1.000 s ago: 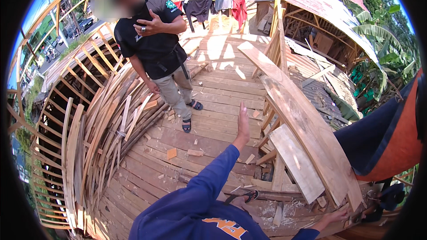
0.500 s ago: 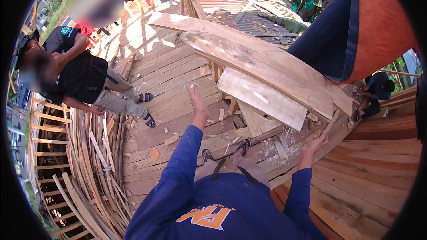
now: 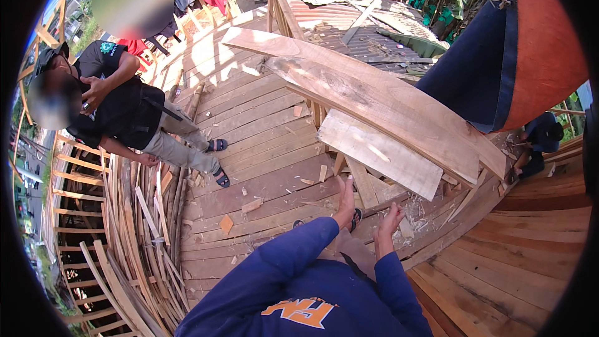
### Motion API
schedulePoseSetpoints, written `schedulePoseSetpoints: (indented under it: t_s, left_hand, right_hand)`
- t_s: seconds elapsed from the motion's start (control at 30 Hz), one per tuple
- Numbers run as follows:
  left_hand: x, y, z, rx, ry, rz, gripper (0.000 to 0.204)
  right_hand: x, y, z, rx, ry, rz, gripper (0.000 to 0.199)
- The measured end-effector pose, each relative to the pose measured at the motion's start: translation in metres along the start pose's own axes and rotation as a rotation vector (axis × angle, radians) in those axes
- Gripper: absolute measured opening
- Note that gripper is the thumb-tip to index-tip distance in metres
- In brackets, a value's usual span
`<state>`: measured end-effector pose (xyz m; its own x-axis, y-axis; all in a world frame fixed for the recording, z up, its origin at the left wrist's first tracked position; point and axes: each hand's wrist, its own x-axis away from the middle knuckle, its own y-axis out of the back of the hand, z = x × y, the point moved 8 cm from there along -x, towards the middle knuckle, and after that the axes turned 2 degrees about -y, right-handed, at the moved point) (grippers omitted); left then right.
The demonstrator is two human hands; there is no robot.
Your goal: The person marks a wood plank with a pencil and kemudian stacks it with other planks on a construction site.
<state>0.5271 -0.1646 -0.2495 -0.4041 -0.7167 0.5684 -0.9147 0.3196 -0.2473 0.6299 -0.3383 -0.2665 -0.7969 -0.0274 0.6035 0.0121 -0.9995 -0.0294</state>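
Note:
My left hand point(image 3: 345, 203) is in front of my body, held upright with its fingers stretched out and nothing seen in it. Close to its right, my right hand point(image 3: 390, 219) has its fingers curled together; what they hold, if anything, is too small to make out. The two hands are apart. Just beyond them lies a short pale board point(image 3: 380, 153), with a small wood sliver on it. Behind that board are two long curved planks, a nearer one point(image 3: 362, 100) and a farther one point(image 3: 293, 48), overlapping and raised above the floor. Neither hand touches them.
A person point(image 3: 118, 103) in dark clothes stands at the left, beside a stack of long wood strips point(image 3: 134, 243). Wood scraps point(image 3: 226, 223) and shavings lie on the plank floor point(image 3: 249, 168). A blue and orange tarp point(image 3: 530, 56) hangs at the right; another person point(image 3: 543, 132) crouches beyond it.
My left hand has moved right and my right hand has moved left and nearer my body, bringing them close together. The view has shifted slightly. The person at the left has raised a hand.

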Motion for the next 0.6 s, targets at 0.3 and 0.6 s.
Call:
schedulePoseSetpoints:
  t_s: [0.3,0.6]
  left_hand:
    - [0.035,-0.033,-0.041,-0.126,-0.141,0.170,0.080]
    - [0.050,-0.080,-0.074,-0.186,-0.478,0.152,0.074]
  right_hand:
    - [0.039,-0.014,0.079,0.068,0.377,0.332,0.025]
    - [0.050,-0.035,0.130,0.082,0.491,0.490,0.031]
